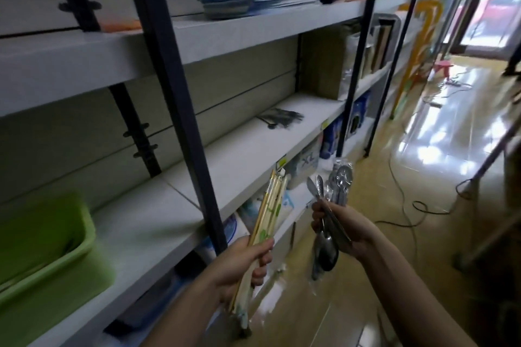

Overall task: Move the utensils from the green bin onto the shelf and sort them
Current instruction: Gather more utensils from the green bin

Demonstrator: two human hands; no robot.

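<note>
Gripping chopsticks (269,205) low with left hand (242,259), fingers curled tight; clamping metal spoons (328,251) mid-handle with right hand (349,227). Judging both light, stiff; expecting slick spoons sliding unless squeezed.

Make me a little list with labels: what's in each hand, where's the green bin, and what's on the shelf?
left hand: grips a bundle of chopsticks
right hand: grips a bunch of metal spoons
bin: sits on the shelf, far left; inside too blurry to tell
shelf: white; also holds a dark pile, too blurry to name
put down yet: no, both bundles are held in front of the shelf
</note>
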